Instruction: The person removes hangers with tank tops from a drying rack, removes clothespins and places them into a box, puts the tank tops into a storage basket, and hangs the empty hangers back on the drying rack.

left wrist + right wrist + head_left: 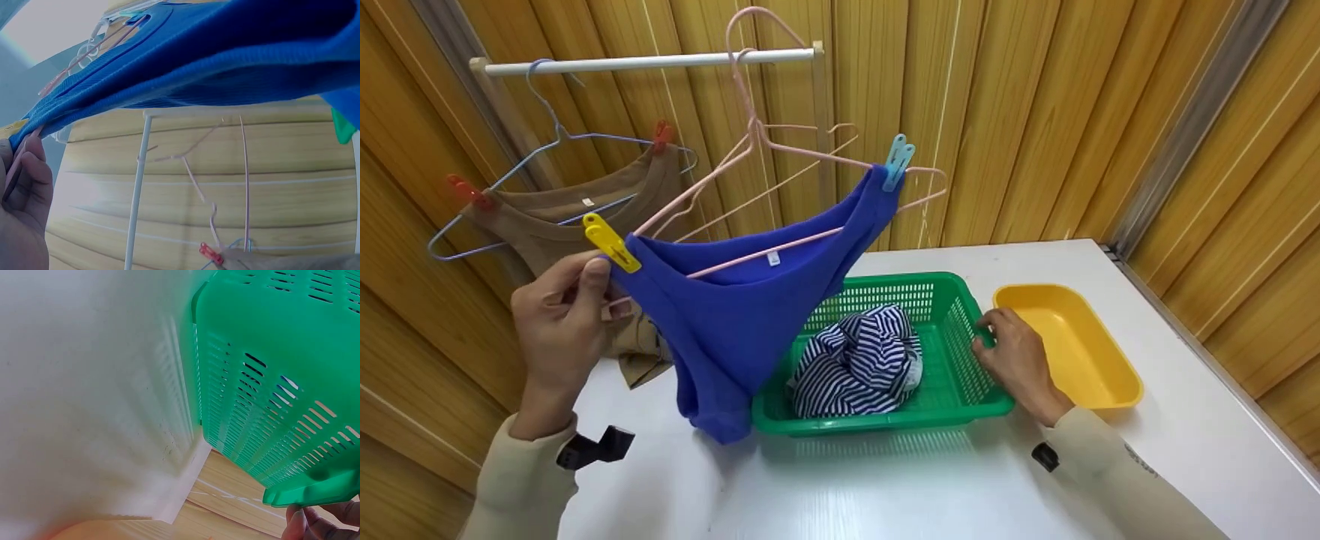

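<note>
My left hand (pixel 566 322) pinches the left end of a pink hanger (pixel 750 142), right beside a yellow clothespin (pixel 612 242). From that hanger hangs a blue sleeveless top (pixel 735 322), its right strap clipped by a light blue clothespin (pixel 898 161). In the left wrist view the blue fabric (pixel 197 73) spans the top above the thumb and fingers. My right hand (pixel 1020 364) holds the right rim of a green basket (pixel 885 424), fingers over the edge. Inside the basket lies a crumpled striped garment (pixel 859 364). The right wrist view shows the basket's slotted outer wall (pixel 253 399) and the fingertips under its rim.
A white rack bar (pixel 652 63) stands behind at the left. It bears a blue hanger (pixel 559 135) with a brown top (pixel 577 214) clipped by red clothespins, plus another pink hanger. A yellow tray (pixel 1072 345) sits right of the basket on the white table (pixel 840 495).
</note>
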Demonstrator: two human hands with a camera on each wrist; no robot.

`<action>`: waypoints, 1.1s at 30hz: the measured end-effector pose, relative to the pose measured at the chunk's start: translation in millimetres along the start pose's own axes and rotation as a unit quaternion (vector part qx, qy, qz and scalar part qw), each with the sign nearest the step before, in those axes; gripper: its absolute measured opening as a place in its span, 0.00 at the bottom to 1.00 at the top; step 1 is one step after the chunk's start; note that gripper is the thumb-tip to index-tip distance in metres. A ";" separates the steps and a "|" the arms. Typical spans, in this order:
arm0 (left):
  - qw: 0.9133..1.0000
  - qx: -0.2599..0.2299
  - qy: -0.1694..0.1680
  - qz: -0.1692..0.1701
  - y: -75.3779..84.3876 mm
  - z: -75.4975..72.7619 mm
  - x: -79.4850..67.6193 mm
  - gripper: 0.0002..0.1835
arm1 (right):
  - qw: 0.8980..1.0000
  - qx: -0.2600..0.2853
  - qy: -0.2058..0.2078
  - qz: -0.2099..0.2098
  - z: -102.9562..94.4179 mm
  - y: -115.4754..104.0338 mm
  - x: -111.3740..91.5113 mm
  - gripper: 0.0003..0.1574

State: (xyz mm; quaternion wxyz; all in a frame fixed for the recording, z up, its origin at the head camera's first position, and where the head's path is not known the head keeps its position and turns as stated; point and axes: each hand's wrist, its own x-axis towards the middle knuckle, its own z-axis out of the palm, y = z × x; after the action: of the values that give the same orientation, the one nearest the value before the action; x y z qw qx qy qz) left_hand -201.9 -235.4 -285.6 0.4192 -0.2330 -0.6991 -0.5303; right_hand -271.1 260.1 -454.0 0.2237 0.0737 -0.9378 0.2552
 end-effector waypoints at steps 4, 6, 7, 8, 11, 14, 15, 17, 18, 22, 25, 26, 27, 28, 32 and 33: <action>1.000 -0.014 0.004 0.004 -1.1 18.1 4.2 0.10 | 1.000 0.001 -0.005 0.001 0.1 0.4 0.4 0.13; 1.000 -0.020 0.009 0.006 -0.9 27.1 7.0 0.10 | 1.000 0.002 -0.009 0.004 0.0 0.1 0.7 0.13; 0.999 -0.030 0.013 0.005 -1.1 31.6 8.5 0.11 | 1.000 0.002 -0.010 0.006 0.0 0.0 0.8 0.13; 0.999 -0.046 0.016 0.002 -1.4 36.2 10.2 0.11 | 1.000 0.001 -0.012 0.009 0.1 -0.1 1.0 0.13; 0.997 -0.074 0.032 -0.003 -1.8 50.1 14.5 0.11 | 1.000 0.003 -0.016 0.015 0.2 -0.4 1.4 0.14; 0.994 -0.102 0.036 -0.016 -3.6 63.2 16.0 0.11 | 1.000 0.005 -0.019 0.017 0.2 -0.8 1.6 0.14; 0.994 -0.105 0.035 -0.021 -4.5 67.5 15.5 0.11 | 1.000 0.006 -0.020 0.017 0.0 -0.8 1.6 0.14; 0.993 -0.114 0.024 -0.032 -7.9 75.1 13.1 0.12 | 1.000 0.006 -0.020 0.017 -0.4 -0.6 1.5 0.14; 0.992 -0.117 0.017 -0.037 -10.0 78.4 11.3 0.12 | 1.000 0.007 -0.020 0.016 -0.8 -0.6 1.6 0.14; 0.992 -0.118 -0.017 -0.044 -20.5 90.8 2.8 0.12 | 1.000 0.009 -0.017 0.012 -1.6 -1.1 1.4 0.14; 0.993 -0.105 -0.043 -0.046 -29.6 98.6 -4.3 0.11 | 1.000 0.009 -0.011 0.007 -1.4 -1.7 1.2 0.13; 0.993 -0.095 -0.053 -0.047 -32.6 100.8 -7.2 0.10 | 1.000 0.009 -0.008 0.004 -1.2 -1.7 1.0 0.13; 0.993 -0.086 -0.063 -0.048 -35.7 102.8 -10.2 0.10 | 1.000 0.008 -0.005 0.002 -1.1 -1.7 0.9 0.13; 0.993 -0.077 -0.074 -0.049 -38.5 104.8 -13.3 0.10 | 1.000 0.006 -0.001 -0.001 -0.8 -1.5 0.7 0.12; 0.989 -0.055 -0.118 -0.068 -46.4 113.1 -25.7 0.11 | 1.000 0.002 0.012 -0.009 -0.6 -1.1 -0.1 0.12; 0.987 -0.052 -0.128 -0.076 -48.2 115.5 -28.5 0.11 | 1.000 0.001 0.012 -0.009 -0.9 -1.3 -0.1 0.11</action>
State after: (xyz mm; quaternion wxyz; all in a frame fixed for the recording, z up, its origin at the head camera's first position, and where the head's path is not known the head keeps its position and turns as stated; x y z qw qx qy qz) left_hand -262.8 -139.6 -345.6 0.2720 -0.2669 -0.7342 -0.5618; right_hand -270.4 259.4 -452.8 0.2376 0.0792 -0.9339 0.2553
